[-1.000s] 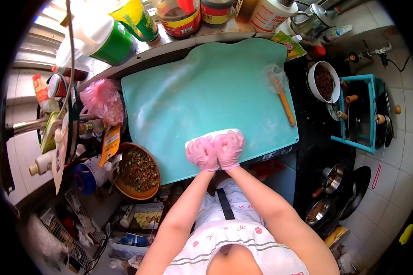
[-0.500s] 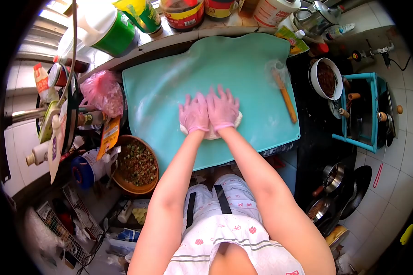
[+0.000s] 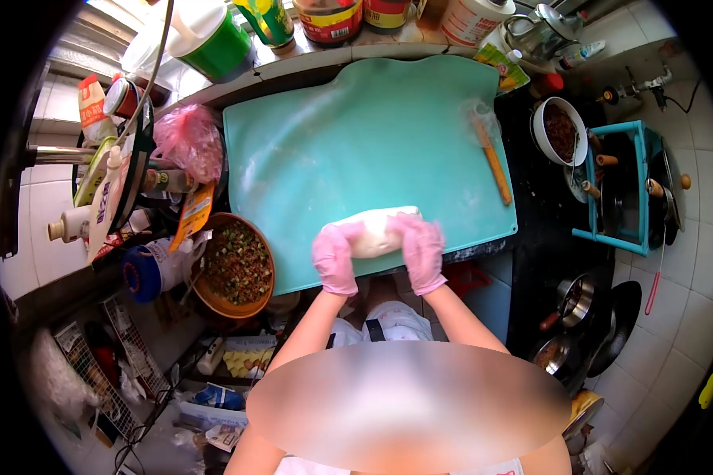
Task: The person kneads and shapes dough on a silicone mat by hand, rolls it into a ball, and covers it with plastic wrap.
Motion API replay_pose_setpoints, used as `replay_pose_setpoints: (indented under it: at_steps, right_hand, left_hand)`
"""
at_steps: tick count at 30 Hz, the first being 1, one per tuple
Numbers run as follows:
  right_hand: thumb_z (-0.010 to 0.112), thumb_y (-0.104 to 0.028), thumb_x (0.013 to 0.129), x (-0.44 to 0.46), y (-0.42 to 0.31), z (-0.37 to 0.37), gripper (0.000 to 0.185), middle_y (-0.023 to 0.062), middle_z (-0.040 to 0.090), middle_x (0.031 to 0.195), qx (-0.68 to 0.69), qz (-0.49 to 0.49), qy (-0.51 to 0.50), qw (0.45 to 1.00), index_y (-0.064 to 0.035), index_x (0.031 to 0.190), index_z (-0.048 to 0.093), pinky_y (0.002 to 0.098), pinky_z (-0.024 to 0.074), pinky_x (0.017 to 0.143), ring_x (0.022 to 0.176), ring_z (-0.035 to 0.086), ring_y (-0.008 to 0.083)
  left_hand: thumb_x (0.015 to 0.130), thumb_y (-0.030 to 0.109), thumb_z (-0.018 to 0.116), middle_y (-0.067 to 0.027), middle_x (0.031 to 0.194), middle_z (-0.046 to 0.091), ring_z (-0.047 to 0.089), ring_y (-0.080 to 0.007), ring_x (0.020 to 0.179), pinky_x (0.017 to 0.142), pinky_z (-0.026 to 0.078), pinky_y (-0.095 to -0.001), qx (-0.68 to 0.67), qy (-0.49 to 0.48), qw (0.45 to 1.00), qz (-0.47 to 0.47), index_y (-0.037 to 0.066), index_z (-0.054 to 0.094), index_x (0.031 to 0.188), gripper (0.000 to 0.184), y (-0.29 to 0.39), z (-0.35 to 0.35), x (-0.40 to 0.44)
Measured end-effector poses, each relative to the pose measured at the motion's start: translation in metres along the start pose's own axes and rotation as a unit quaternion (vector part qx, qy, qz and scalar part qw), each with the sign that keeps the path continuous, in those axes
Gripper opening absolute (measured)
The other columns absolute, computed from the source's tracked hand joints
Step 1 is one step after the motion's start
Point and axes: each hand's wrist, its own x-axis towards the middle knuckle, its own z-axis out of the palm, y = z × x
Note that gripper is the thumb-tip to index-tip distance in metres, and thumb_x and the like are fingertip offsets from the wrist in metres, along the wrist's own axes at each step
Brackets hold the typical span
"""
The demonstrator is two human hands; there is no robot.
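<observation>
A white piece of dough (image 3: 374,232) lies near the front edge of a turquoise mat (image 3: 356,134). Both hands wear thin pink gloves. My left hand (image 3: 335,260) curls round the dough's left end, and my right hand (image 3: 423,252) grips its right end, slightly smeared by motion. The fingertips partly disappear behind the dough. Toward the mat's right side lies a wooden rolling pin (image 3: 494,168), its far end under a crumpled clear plastic bag (image 3: 482,119).
Left of the mat stands a brown bowl (image 3: 271,273) of chopped filling, with a pink plastic bag (image 3: 188,142) behind it. On the right are a white bowl (image 3: 540,131) with dark contents and a blue rack (image 3: 648,190). Jars and bottles line the back ledge.
Both hands have drawn back toward my body and moved apart, from pressing flat on the dough to holding its ends. The dough now looks longer and sits nearer the front edge.
</observation>
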Motion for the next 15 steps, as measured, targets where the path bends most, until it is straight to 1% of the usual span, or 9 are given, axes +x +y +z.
replay_pose_setpoints:
  at_steps: [1,2,4,5,8,9,12,13,15]
  right_hand:
    - [0.045,-0.032,0.099,0.015,-0.002,-0.008,0.036,0.0140,0.062,0.120,0.170,0.027,0.036,0.984,-0.0074,0.118,0.064,0.0417,0.0347,0.105,0.114,0.054,0.0321]
    - [0.044,-0.031,0.099,0.026,-0.004,-0.011,0.037,0.0151,0.062,0.120,0.143,0.010,0.072,0.987,-0.0060,0.117,0.064,0.0413,0.0357,0.104,0.114,0.054,0.0332]
    - [0.044,-0.029,0.099,0.045,-0.005,-0.007,0.037,0.0173,0.061,0.120,0.087,-0.021,0.139,0.986,-0.0031,0.116,0.063,0.0404,0.0378,0.103,0.114,0.054,0.0352]
    - [0.043,-0.026,0.099,0.052,-0.002,0.007,0.037,0.0191,0.060,0.123,0.164,-0.012,0.149,0.975,-0.0004,0.118,0.062,0.0426,0.0367,0.105,0.117,0.053,0.0368]
    - [0.035,-0.028,0.101,0.044,0.023,0.037,0.044,0.0201,0.059,0.126,0.014,-0.053,0.069,0.996,0.0002,0.126,0.058,0.0439,0.0317,0.111,0.122,0.052,0.0365]
    - [0.033,-0.027,0.100,0.038,0.023,0.038,0.046,0.0217,0.054,0.133,0.008,-0.058,0.054,0.997,-0.0001,0.130,0.055,0.0471,0.0293,0.111,0.126,0.048,0.0391]
    - [0.034,-0.029,0.100,0.013,0.034,0.052,0.047,0.0225,0.048,0.138,-0.001,-0.070,0.106,0.992,-0.0011,0.133,0.052,0.0485,0.0286,0.111,0.128,0.045,0.0404]
    - [0.036,-0.031,0.099,0.006,0.039,0.056,0.049,0.0223,0.044,0.142,0.001,-0.063,0.090,0.994,-0.0021,0.136,0.049,0.0496,0.0280,0.111,0.131,0.041,0.0414]
    - [0.042,-0.027,0.097,0.004,0.046,0.054,0.048,0.0202,0.046,0.139,0.034,-0.060,0.054,0.996,-0.0030,0.137,0.048,0.0491,0.0282,0.111,0.132,0.040,0.0396]
  left_hand:
    - [0.099,0.020,0.042,-0.0091,0.120,0.065,0.056,-0.0304,0.113,0.104,0.035,-0.0456,-0.053,0.019,0.998,-0.042,0.011,0.068,0.118,0.033,0.017,-0.023,0.017]
    - [0.099,0.020,0.041,-0.0109,0.118,0.066,0.056,-0.0312,0.112,0.103,0.037,-0.0459,-0.105,0.036,0.990,-0.085,0.010,0.068,0.117,0.034,0.025,-0.033,0.028]
    - [0.101,0.025,0.035,-0.0117,0.118,0.066,0.054,-0.0314,0.118,0.106,0.036,-0.0443,-0.017,0.018,0.997,-0.076,0.008,0.069,0.115,0.040,0.017,-0.011,0.037]
    - [0.100,0.025,0.034,-0.0119,0.119,0.066,0.054,-0.0315,0.119,0.108,0.035,-0.0440,0.012,0.008,0.998,-0.059,0.008,0.069,0.115,0.042,0.008,0.009,0.034]
    - [0.098,0.025,0.030,-0.0105,0.122,0.065,0.053,-0.0305,0.122,0.111,0.031,-0.0437,0.023,-0.007,1.000,-0.006,0.008,0.070,0.114,0.046,-0.001,0.017,0.022]
    - [0.097,0.025,0.029,-0.0097,0.124,0.064,0.053,-0.0300,0.122,0.113,0.030,-0.0437,0.013,-0.011,1.000,0.011,0.008,0.070,0.114,0.048,-0.003,0.015,0.014]
    - [0.094,0.022,0.029,-0.0069,0.124,0.065,0.056,-0.0293,0.117,0.111,0.031,-0.0465,0.039,0.052,0.997,0.052,0.010,0.070,0.116,0.048,-0.006,0.032,-0.004]
    - [0.094,0.025,0.029,-0.0046,0.123,0.066,0.058,-0.0280,0.115,0.109,0.034,-0.0468,0.044,0.041,0.997,0.039,0.011,0.070,0.116,0.048,-0.006,0.033,-0.005]
    - [0.094,0.025,0.033,-0.0052,0.121,0.067,0.057,-0.0289,0.115,0.109,0.034,-0.0476,0.024,0.014,0.999,0.016,0.011,0.069,0.118,0.046,-0.003,0.028,-0.005]
